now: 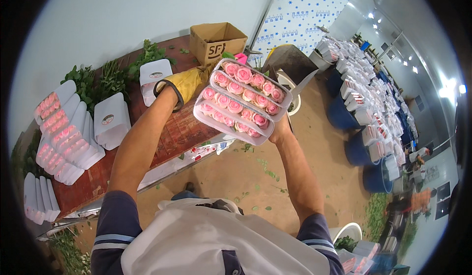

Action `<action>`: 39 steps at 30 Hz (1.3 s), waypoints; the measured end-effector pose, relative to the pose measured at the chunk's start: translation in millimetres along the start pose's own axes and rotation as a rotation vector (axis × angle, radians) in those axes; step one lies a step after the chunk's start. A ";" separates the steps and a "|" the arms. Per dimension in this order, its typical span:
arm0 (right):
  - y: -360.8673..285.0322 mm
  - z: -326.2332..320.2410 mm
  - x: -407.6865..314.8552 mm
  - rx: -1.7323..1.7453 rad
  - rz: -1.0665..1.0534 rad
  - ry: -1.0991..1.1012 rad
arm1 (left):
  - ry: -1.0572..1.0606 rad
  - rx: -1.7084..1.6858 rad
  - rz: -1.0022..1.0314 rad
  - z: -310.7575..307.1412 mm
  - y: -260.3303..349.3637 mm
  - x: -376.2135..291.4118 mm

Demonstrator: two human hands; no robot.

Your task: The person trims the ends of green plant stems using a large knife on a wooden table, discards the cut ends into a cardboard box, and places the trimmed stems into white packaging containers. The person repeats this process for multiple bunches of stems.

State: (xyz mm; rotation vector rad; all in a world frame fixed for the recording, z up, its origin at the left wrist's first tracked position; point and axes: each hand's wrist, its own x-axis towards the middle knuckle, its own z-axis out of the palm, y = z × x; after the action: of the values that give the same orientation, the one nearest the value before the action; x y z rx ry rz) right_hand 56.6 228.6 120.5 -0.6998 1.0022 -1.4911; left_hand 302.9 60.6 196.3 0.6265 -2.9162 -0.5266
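Note:
Two wrapped bundles of pink roses (pixel 236 98) are held up in front of me, blooms facing the camera. White sleeves with corrugated paper between the rows surround the flowers. My left hand (pixel 193 81), in a yellow work glove with a dark cuff, reaches to the bundles' left side; its fingertips are hidden behind them. Bare at the lower right edge, my right hand (pixel 281 129) grips the bundles from below, its fingers mostly covered. A bright pink object (pixel 240 58) and a green leaf show just behind the upper sleeve.
A red-brown table (pixel 173 142) on the left bears wrapped rose bundles (pixel 66 138), cut greenery (pixel 83 85) and a cardboard box (pixel 217 44). Blue tubs (pixel 343 114) of wrapped flowers line the right. Leaves litter the floor (pixel 265 179). A person in orange (pixel 420 201) stands far right.

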 end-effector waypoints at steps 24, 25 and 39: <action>17.8 -3.4 -21.4 -0.401 -0.488 0.013 | 0.296 0.202 0.070 27.5 -4.0 -47.2; 22.4 -2.8 -14.9 -0.180 -0.446 -0.035 | 0.346 0.080 0.072 33.1 -7.3 -58.5; 107.5 80.4 208.0 0.005 -0.053 -0.080 | 1.091 -0.941 -0.204 81.5 -125.6 -108.2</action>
State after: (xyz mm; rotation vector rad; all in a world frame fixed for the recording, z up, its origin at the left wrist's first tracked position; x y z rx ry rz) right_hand 140.9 10.3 39.9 -0.7822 0.9252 -1.4993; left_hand 434.0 23.7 71.4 0.7113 -1.3845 -1.0351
